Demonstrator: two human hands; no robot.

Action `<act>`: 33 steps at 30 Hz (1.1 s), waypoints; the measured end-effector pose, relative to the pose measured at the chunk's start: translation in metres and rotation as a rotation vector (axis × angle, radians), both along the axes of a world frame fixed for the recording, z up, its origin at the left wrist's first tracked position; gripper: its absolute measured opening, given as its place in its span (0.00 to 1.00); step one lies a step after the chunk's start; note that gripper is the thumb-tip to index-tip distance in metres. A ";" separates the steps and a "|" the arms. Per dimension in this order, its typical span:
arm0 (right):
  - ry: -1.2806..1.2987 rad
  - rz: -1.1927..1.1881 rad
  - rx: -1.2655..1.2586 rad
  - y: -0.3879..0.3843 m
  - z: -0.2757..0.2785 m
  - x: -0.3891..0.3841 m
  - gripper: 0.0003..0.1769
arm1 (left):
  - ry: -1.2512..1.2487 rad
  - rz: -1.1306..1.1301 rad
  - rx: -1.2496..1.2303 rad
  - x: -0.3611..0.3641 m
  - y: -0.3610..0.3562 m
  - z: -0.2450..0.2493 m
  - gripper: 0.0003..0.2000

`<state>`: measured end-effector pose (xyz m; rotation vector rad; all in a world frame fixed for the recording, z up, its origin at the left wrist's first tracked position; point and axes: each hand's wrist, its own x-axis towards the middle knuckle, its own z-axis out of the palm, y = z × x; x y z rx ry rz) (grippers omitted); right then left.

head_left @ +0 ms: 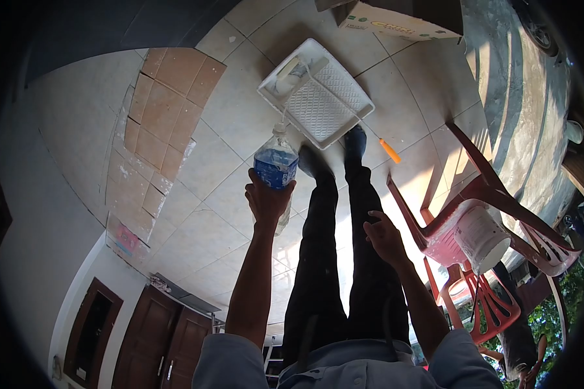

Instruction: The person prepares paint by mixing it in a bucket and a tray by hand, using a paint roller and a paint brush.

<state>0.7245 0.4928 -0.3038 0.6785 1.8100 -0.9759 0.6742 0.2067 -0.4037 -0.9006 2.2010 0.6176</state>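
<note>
My left hand (270, 198) is wrapped round a clear plastic bottle with a blue label (276, 162). The bottle's neck points at the near left edge of a white paint tray (318, 139), and a thin pale streak shows at its mouth. In the tray, which has a ridged slope, lies a paint roller (293, 76). Its wire frame reaches over the tray's rim to an orange handle (389, 150). My right hand (384, 237) hangs in front of my right leg, fingers loosely bent and apart, holding nothing.
To the right stands a red plastic chair (493, 194) with a paint-smeared white bucket (483, 240) on it. A cardboard box (402, 23) sits beyond the tray. Brown cardboard (169, 104) covers part of the tiled floor at left. Another person (522, 343) is at lower right.
</note>
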 end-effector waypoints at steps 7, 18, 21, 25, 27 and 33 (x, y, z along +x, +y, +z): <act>0.002 0.005 0.000 0.001 -0.003 0.001 0.22 | 0.005 0.019 0.002 -0.003 0.001 0.000 0.50; 0.010 0.025 0.008 0.005 -0.006 -0.007 0.22 | -0.035 0.015 -0.041 -0.004 0.004 -0.002 0.50; 0.016 0.017 0.010 0.008 -0.008 -0.005 0.22 | -0.020 0.014 -0.056 -0.003 0.005 -0.005 0.49; 0.038 0.025 0.005 0.011 -0.010 -0.009 0.22 | -0.011 0.039 -0.050 -0.004 0.005 -0.007 0.49; 0.032 0.023 -0.001 0.012 -0.011 -0.012 0.22 | -0.011 0.041 -0.046 -0.002 0.004 -0.010 0.49; 0.010 0.013 -0.004 0.017 -0.014 -0.019 0.23 | -0.005 0.050 -0.052 0.001 0.004 -0.014 0.48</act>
